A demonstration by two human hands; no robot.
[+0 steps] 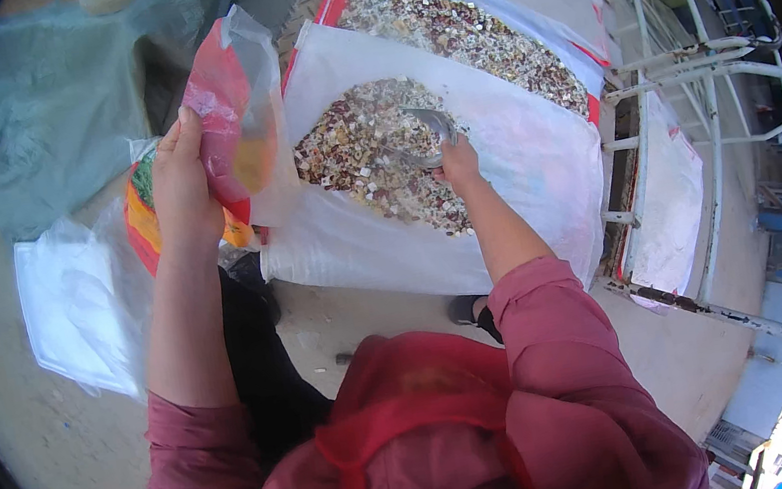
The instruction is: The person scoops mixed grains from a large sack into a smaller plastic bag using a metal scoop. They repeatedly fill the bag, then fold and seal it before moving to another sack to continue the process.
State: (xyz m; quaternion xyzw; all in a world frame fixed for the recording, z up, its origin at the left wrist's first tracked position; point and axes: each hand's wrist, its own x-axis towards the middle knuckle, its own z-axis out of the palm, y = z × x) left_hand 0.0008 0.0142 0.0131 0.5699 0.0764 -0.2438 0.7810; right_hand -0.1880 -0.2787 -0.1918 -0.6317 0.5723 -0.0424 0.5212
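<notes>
My left hand (pixel 187 176) grips the edge of a clear plastic bag with a pink-red print (pixel 219 107), held up left of the white sheet. In my right hand (pixel 458 162) is a metal scoop (pixel 430 128), which looks like a bowl or ladle; its exact shape is blurred. The scoop lies against a heap of mixed dried grains or beans with white cubes (pixel 379 163). That heap rests on a white woven plastic sheet (pixel 518 180). Behind it, a second mixed heap (pixel 473 31) lies on another white sheet with red edging.
White-painted metal frames with rusty spots (pixel 703 76) stand at the right. Translucent plastic sheeting (pixel 50 121) covers something at the upper left. A stack of white plastic bags (pixel 68 293) and an orange, red and green printed bag (pixel 144 217) are at the left, above a concrete floor (pixel 370 308).
</notes>
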